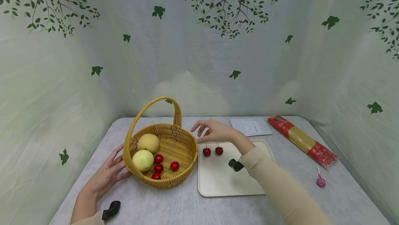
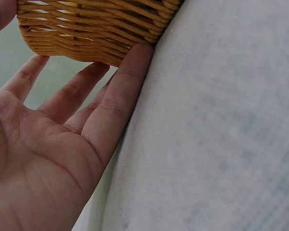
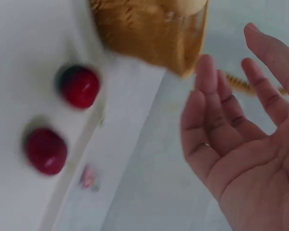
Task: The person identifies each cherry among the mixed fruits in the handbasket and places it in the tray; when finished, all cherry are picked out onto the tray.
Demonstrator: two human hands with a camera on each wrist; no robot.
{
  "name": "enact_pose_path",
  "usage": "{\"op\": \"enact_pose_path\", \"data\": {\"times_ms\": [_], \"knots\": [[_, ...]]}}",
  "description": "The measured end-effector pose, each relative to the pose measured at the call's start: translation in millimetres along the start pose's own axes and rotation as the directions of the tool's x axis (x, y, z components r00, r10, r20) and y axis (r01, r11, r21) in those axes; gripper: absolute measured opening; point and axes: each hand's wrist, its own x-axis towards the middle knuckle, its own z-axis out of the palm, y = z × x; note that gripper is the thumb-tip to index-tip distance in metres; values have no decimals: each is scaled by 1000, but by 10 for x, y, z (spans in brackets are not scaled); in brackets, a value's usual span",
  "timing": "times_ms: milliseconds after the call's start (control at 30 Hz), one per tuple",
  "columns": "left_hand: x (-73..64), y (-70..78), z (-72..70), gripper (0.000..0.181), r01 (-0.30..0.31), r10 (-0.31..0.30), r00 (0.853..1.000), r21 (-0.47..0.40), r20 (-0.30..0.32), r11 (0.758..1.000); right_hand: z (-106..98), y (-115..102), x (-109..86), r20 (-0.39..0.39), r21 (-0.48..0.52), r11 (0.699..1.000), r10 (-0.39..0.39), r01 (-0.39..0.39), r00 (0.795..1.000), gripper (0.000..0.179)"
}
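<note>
My left hand (image 1: 106, 176) rests against the left side of a yellow wicker basket (image 1: 162, 183) with an upright handle. In the left wrist view, extended fingertips (image 2: 98, 70) meet the weave low on its wall. Inside lie a yellow peach-like fruit (image 1: 148, 143), a pale green-yellow round fruit (image 1: 143, 160) and several red cherries (image 1: 158, 167). Over the back left corner of a cream tray (image 1: 229, 188), beside the basket's right rim, my right hand (image 1: 216, 131) hovers with loosely bent fingers, holding nothing. Two dark red cherries with stems, one left (image 1: 206, 152) and one right (image 1: 219, 151), sit on the tray just below it.
A white printed sheet (image 1: 250, 126) lies behind the tray. To the right is a red-and-gold long packet (image 1: 302, 140), and nearer the front a pink wrapped lollipop (image 1: 320, 181). Pale curtains (image 1: 199, 93) with leaf prints enclose the grey table (image 1: 156, 207) at the back and sides.
</note>
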Motion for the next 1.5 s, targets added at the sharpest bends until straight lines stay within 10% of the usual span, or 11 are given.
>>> {"op": "enact_pose_path", "data": {"times_ms": [433, 1100, 1500], "knots": [[-9, -5, -13, 69, -22, 22, 1000, 14, 8, 1000, 418, -608, 529, 370, 17, 986, 146, -164, 917, 46], [-20, 25, -1, 69, -12, 12, 1000, 44, 11, 999, 706, -725, 871, 545, 23, 862, 414, -506, 729, 25], [1, 18, -22, 69, -37, 37, 999, 18, 39, 999, 756, -672, 956, 565, 49, 858, 398, -511, 722, 12]]}}
